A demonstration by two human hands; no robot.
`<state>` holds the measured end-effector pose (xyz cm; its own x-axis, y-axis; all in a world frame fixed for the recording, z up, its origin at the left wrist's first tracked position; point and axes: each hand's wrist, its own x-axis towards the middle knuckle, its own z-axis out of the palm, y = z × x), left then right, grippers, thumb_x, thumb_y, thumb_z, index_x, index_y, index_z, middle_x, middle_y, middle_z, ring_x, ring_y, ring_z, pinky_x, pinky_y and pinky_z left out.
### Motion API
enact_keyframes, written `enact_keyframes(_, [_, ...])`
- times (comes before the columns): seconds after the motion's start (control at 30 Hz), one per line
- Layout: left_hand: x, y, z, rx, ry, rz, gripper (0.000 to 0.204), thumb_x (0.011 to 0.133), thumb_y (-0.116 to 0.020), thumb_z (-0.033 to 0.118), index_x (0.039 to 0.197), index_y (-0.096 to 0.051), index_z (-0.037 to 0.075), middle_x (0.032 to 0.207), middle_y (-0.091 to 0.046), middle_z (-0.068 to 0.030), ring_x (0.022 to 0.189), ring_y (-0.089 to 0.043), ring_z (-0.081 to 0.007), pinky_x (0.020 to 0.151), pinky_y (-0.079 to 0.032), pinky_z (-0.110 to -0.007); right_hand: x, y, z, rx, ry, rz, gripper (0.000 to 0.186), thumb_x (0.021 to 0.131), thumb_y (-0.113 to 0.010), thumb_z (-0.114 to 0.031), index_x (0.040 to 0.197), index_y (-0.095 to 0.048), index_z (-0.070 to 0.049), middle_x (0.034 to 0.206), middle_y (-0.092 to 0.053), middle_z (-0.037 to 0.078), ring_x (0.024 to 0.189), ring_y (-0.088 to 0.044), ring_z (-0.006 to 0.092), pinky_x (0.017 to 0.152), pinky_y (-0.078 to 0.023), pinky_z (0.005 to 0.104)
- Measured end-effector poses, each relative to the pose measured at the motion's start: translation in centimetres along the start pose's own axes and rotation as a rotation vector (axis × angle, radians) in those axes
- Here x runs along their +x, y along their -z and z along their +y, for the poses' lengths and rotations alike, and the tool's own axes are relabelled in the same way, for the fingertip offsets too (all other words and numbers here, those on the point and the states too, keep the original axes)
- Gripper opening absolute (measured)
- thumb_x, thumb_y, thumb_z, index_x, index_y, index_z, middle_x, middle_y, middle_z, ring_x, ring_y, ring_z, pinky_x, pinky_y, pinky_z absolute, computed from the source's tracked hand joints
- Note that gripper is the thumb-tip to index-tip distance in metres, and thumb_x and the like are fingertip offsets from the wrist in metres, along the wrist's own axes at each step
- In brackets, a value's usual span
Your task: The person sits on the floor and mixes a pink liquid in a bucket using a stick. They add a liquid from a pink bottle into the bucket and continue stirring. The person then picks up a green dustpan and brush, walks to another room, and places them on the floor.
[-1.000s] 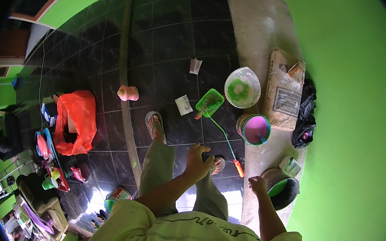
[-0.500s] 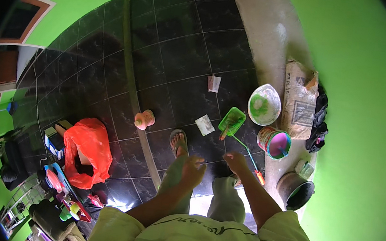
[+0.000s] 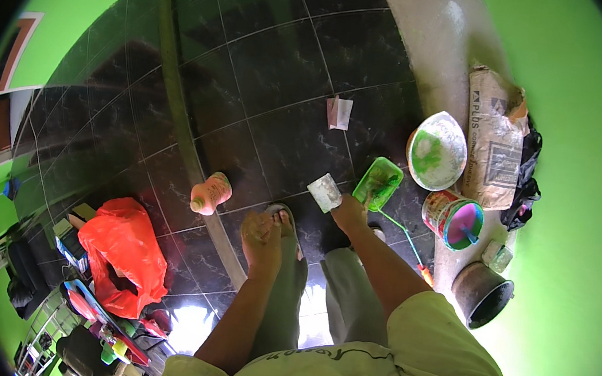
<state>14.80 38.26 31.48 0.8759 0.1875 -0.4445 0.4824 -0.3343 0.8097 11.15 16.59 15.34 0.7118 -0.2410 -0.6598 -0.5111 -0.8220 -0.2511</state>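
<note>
Head view, green tray (image 3: 388,174) just beside right hand (image 3: 351,215), left hand (image 3: 260,237) farther off, cannot tell either grip

"Does the right grip (image 3: 349,214) touch the tray (image 3: 395,174)?"
"Too small to tell. Its forearm (image 3: 382,264) hides most of the right foot (image 3: 378,231)."
"Inside the black bucket (image 3: 468,283)?"
"Too dark to make out. And the shirt (image 3: 436,371) runs off the lower edge."
</note>
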Motion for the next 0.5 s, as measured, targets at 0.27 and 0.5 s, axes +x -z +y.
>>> enact_keyframes(0.27, [1.1,-2.7,-1.2,-0.208,0.106,-0.21,0.045,0.092,-0.065,-0.003,0.134,-0.048,0.0,0.136,-0.05,-0.0164,0.112,-0.064,-0.0219,0.094,-0.055,-0.031,5.6,-8.2,-1.2,-0.064,-0.003,0.182,0.078,0.075,-0.084,-0.025,0.139,-0.045,-0.005,0.12,-0.057,0.016,0.113,-0.062,0.035,0.093,-0.055,0.0437])
enact_keyframes(0.5, [3.0,-2.4,-4.8,0.042,0.009,-0.264,0.029,0.093,-0.067,0.002,0.121,-0.06,0.0,0.14,-0.049,-0.0191,0.117,-0.064,-0.0274,0.098,-0.054,-0.037,11.3,-13.2,0.0,-0.19,-0.022,0.227,0.047,0.089,-0.067,-0.022,0.132,-0.052,-0.008,0.117,-0.06,0.015,0.108,-0.064,0.0337,0.092,-0.054,0.0427])
